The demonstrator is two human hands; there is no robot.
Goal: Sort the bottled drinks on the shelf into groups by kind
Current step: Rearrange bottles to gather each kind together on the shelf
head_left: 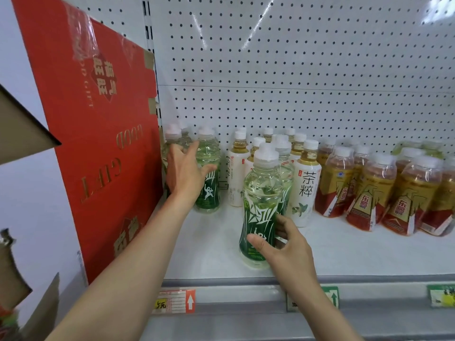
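Curled round the lower body of a green-labelled bottle (260,205), the right hand (283,249) grips it with the thumb across the front of the label and the fingers wrapped behind; the bottle stands upright on the white shelf (344,252), near its front edge, at about 6 o'clock from the centre of the head view. At 9 o'clock from it, the left hand (186,172) lies with straight, spread fingers against another green-labelled bottle (208,173), which stands in a small cluster of like bottles (173,141) at the shelf's left end, just beside a red gift carton (98,134). At 12 to 1 o'clock from the gripped bottle stands a group of white-labelled tea bottles (305,183), with one more green bottle (284,163) touching them in front. At 3 o'clock is a group of red-and-gold bottles (369,193). Price tags (176,302) line the shelf rail at 6 o'clock.
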